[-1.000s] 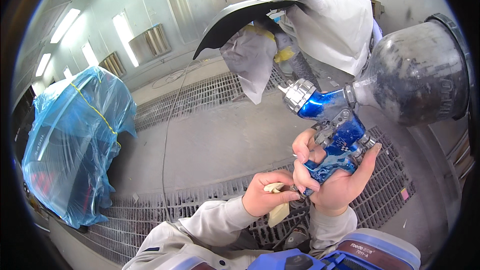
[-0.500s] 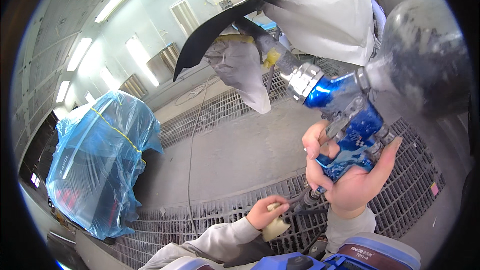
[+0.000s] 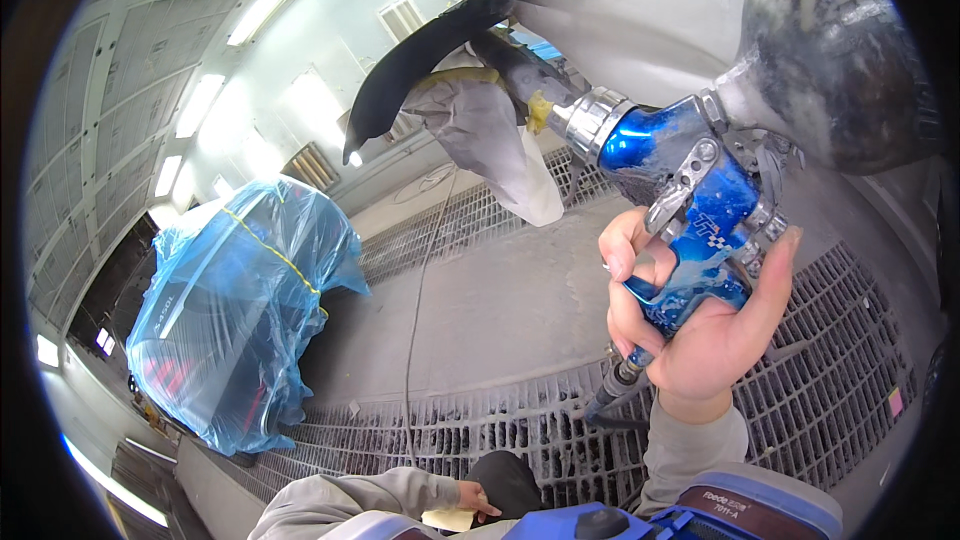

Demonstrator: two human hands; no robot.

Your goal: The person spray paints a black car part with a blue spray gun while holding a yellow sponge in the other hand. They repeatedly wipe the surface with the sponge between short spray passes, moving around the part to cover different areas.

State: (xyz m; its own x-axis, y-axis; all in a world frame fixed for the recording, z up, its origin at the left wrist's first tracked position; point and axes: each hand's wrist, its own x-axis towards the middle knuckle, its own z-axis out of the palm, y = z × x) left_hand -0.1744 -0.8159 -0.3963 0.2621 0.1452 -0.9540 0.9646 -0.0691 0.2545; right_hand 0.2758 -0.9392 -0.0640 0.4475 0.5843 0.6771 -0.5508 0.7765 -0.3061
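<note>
My right hand (image 3: 700, 355) is wrapped round the handle of a blue spray gun (image 3: 725, 210), fingers at the trigger side and thumb along the back. A dark, smeared cup (image 3: 835, 55) is fixed to the gun's top, and a hose (image 3: 608, 402) joins the handle's foot. The silver nozzle points up and left, in front of a curved black panel (image 3: 385, 90) with white masking paper (image 3: 650, 15) around it; whether they touch cannot be judged. Low at the lower edge, my left hand (image 3: 478, 500) is closed on a cream cloth (image 3: 448, 519), mostly hidden.
At left stands a car (image 3: 240, 325) wrapped in blue plastic film with a yellow cord. Metal grating (image 3: 840, 330) runs along the floor, and a thin cable (image 3: 420, 310) lies across it. Part of a blue respirator (image 3: 600, 523) shows at the lower edge.
My left hand has dropped down and left with the cream cloth, toward the lower edge. The right hand stays on the spray gun, its nozzle slightly higher in the picture. The whole view has shifted.
</note>
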